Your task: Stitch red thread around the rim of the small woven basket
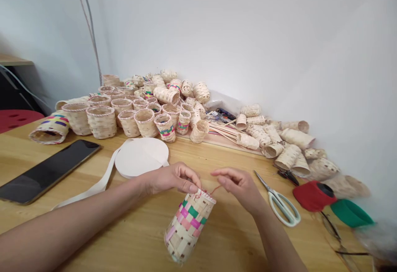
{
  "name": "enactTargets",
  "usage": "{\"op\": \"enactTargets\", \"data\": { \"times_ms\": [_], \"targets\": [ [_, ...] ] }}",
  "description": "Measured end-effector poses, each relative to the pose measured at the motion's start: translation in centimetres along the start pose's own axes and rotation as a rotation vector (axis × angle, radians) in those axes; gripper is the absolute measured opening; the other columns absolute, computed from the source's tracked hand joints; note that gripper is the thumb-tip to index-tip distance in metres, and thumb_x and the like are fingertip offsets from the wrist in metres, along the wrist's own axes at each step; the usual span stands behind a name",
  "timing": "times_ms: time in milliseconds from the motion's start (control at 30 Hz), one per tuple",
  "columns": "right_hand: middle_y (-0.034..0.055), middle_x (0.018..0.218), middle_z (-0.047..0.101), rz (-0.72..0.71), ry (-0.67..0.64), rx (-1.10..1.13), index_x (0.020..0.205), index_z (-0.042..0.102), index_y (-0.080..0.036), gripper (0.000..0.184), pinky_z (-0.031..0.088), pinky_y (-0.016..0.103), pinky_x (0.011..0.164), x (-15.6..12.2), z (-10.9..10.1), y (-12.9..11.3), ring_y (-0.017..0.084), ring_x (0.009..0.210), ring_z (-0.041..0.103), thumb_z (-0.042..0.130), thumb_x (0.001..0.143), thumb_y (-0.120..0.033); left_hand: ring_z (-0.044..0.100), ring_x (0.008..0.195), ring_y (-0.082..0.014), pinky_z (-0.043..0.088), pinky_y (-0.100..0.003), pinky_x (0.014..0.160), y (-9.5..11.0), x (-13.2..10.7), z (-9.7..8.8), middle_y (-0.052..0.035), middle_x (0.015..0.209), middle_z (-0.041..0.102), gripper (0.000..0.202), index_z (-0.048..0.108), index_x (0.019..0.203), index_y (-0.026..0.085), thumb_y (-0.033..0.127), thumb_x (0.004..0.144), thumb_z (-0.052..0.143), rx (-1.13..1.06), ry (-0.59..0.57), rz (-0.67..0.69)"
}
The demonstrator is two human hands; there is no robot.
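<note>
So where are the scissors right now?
The white-handled metal scissors lie on the wooden table, just to the right of the person's right hand, with a red spool further right.

Wooden table (pixel 130 239); phone (pixel 46 172), tape roll (pixel 141 157), scissors (pixel 279 199), woven baskets (pixel 136 106), thread spools (pixel 314 195).

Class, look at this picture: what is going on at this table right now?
A person is working on a small woven basket with coloured bands, tilted over the wooden table. The left hand grips its rim, while the right hand pinches a red thread running to that rim. Scissors lie to the right, a roll of white tape and a phone to the left, and many finished baskets are piled behind.
</note>
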State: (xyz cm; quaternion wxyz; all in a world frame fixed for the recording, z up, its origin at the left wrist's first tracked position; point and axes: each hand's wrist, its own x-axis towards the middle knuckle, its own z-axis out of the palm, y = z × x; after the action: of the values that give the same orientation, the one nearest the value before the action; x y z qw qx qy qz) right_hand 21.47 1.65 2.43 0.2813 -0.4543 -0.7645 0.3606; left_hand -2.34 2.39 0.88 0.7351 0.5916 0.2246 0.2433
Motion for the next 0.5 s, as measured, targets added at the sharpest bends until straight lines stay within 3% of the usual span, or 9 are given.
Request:
{"op": "enactTargets", "data": {
  "times_ms": [133,267,367,500],
  "targets": [
    [0.0015,0.072,0.061,-0.010,-0.250,0.152,0.093,0.073,-0.019,0.034,0.034,0.023,0.056,-0.1,1.2,-0.6,0.013,0.063,0.047,0.058,0.083,-0.048,0.052,0.066,-0.0098,0.041,-0.021,0.065,-0.2,0.1,-0.1,0.0008,0.069,0.063,0.026,0.072,0.076,0.014,0.037,0.066,0.079,-0.008,0.019,-0.006],
    [-0.0012,0.063,0.056,0.053,-0.339,0.270,0.084,0.071,-0.017,0.031,0.033,0.022,0.054,0.2,1.6,0.1,0.011,0.058,0.045,0.065,0.077,-0.047,0.053,0.065,-0.0095,0.041,-0.020,0.064,-0.2,0.2,0.0,0.0006,0.069,0.064,0.024,0.072,0.075,0.014,0.036,0.067,0.079,0.024,-0.001,0.001],
    [-0.0022,0.060,0.053,0.061,-0.333,0.308,0.071,0.065,-0.016,0.030,0.033,0.022,0.052,0.3,1.8,0.2,0.010,0.055,0.043,0.066,0.076,-0.045,0.054,0.065,-0.0092,0.041,-0.020,0.064,-0.1,0.2,0.1,0.0003,0.071,0.065,0.022,0.073,0.076,0.014,0.034,0.067,0.079,0.029,-0.002,-0.018],
    [-0.0031,0.058,0.050,-0.008,-0.192,0.209,0.068,0.058,-0.017,0.026,0.031,0.021,0.049,-0.1,2.2,-0.7,0.009,0.053,0.039,0.060,0.081,-0.039,0.054,0.066,-0.0091,0.042,-0.020,0.065,-0.2,0.2,0.1,0.0008,0.072,0.065,0.021,0.073,0.076,0.015,0.033,0.068,0.078,0.015,0.006,-0.032]
  ]
}}
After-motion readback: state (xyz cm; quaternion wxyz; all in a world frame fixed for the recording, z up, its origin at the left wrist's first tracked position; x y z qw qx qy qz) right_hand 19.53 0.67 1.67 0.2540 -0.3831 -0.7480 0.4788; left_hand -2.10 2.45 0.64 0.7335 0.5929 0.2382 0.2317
